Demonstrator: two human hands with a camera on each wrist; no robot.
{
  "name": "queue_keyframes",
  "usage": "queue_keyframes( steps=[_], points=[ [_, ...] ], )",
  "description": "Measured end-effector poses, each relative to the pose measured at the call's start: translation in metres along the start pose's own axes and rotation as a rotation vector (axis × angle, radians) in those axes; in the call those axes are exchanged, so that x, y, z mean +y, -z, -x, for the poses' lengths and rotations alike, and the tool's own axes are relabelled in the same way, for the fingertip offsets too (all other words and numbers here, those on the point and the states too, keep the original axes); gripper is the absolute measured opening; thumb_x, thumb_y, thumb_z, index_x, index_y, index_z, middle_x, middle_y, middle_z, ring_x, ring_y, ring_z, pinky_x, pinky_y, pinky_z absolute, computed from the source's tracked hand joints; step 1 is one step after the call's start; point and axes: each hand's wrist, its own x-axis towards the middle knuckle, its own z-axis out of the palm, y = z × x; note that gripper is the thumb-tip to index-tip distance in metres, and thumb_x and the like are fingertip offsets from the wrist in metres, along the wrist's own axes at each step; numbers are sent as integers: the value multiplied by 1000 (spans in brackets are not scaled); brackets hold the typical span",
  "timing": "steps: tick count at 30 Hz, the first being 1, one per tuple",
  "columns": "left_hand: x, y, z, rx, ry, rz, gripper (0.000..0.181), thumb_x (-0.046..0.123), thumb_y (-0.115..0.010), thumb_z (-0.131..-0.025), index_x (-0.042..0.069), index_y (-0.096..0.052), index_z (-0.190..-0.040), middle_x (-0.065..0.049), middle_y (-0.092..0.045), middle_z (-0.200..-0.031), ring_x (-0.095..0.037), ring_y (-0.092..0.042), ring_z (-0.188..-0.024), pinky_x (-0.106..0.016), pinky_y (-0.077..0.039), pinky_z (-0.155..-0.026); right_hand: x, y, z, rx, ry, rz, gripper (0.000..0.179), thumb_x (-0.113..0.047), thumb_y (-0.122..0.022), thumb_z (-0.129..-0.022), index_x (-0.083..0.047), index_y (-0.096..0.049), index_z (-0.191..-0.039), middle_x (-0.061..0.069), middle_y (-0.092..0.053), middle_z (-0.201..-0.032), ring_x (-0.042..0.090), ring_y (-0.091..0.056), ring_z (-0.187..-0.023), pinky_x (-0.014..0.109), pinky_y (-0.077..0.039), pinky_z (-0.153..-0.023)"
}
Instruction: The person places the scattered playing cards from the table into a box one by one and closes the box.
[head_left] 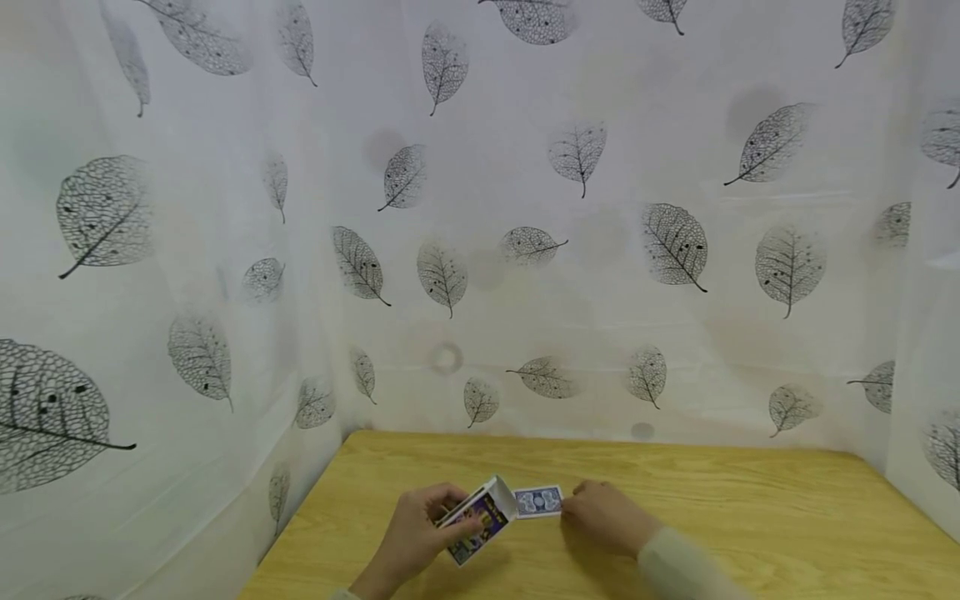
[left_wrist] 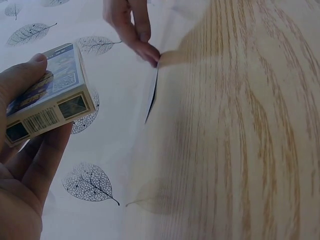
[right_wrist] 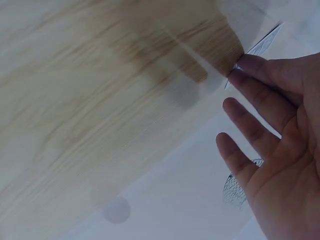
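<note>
My left hand (head_left: 408, 527) grips a small printed playing-card box (head_left: 483, 521) (left_wrist: 52, 97), tilted above the table, its white flap end towards the upper right. The thumb lies on the printed face, and the fingers are behind the box. To the right of the box, my right hand (head_left: 606, 515) (right_wrist: 280, 135) pinches the right edge of a playing card (head_left: 538, 502) (right_wrist: 265, 42) with a blue and white patterned back. In the left wrist view the card (left_wrist: 151, 95) appears almost edge-on. Whether cards are inside the box cannot be seen.
A light wooden table (head_left: 750, 492) spreads under both hands. Behind it and along the sides hang pale sheets (head_left: 487, 317) printed with dark leaf skeletons, meeting the table's back edge.
</note>
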Motion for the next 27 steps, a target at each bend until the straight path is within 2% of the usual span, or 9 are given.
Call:
queue_keyframes(
  steps=[4,10,13,14,17,20,22,24,27],
  points=[
    [-1,0,0,-4,4,8,22,23,-91,-87,10,-78,-99,-11,-81,-92,-5,-72,-69,-24,-64,-62,11,2,13,-10,20,-36,7,-15,-73,-99,-15,-76,-92,7,-74,-87,18,-68,-75,31,-61,-69],
    [0,-1,1,-7,9,14,21,23,-90,-88,10,-78,-99,-11,-81,-91,-5,-72,-69,-24,-63,-61,28,3,29,-36,45,-90,5,-19,-73,-101,-19,-76,-97,11,-77,-100,25,-74,-89,37,-65,-80],
    [0,-1,1,-12,19,16,22,23,-90,-89,9,-77,-100,-11,-81,-92,-5,-72,-69,-24,-64,-62,34,5,33,-46,31,-158,11,-16,-72,-101,-20,-73,-92,4,-78,-99,21,-73,-92,36,-64,-81],
    [0,-1,1,-12,21,15,22,23,-90,-89,9,-77,-100,-11,-81,-92,-5,-72,-69,-24,-64,-62,35,6,33,-53,12,-194,13,-14,-71,-101,-20,-73,-90,1,-77,-95,18,-71,-87,34,-63,-78],
    [0,-1,1,-15,25,19,22,23,-90,-89,9,-77,-100,-11,-81,-92,-5,-72,-69,-24,-64,-62,35,7,29,-61,-118,-317,16,-10,-71,-100,-18,-72,-87,-7,-72,-86,7,-63,-78,30,-59,-72],
    [-1,-1,1,-16,22,23,22,24,-90,-89,9,-77,-100,-11,-81,-92,-5,-72,-70,-24,-64,-62,29,7,18,-48,-351,-438,11,-13,-75,-98,-12,-73,-88,-6,-67,-79,6,-56,-71,30,-55,-65],
    [-1,-1,1,-17,25,29,22,23,-89,-89,10,-77,-100,-11,-81,-93,-5,-72,-70,-24,-64,-62,23,7,9,-34,-489,-461,15,-21,-79,-97,-9,-73,-91,-2,-70,-83,11,-60,-74,35,-58,-69],
    [-2,-1,0,-16,29,31,21,23,-89,-89,10,-77,-101,-10,-81,-93,-5,-72,-70,-24,-64,-62,16,5,0,-47,-591,-455,27,-30,-82,-94,-6,-71,-91,3,-71,-84,17,-62,-74,39,-59,-70],
    [-3,-1,0,-12,35,29,22,24,-89,-89,10,-78,-101,-9,-81,-93,-5,-72,-70,-24,-64,-62,9,2,-10,-89,-654,-370,42,-42,-84,-91,-6,-66,-83,5,-67,-79,20,-59,-70,39,-57,-64]
  ],
)
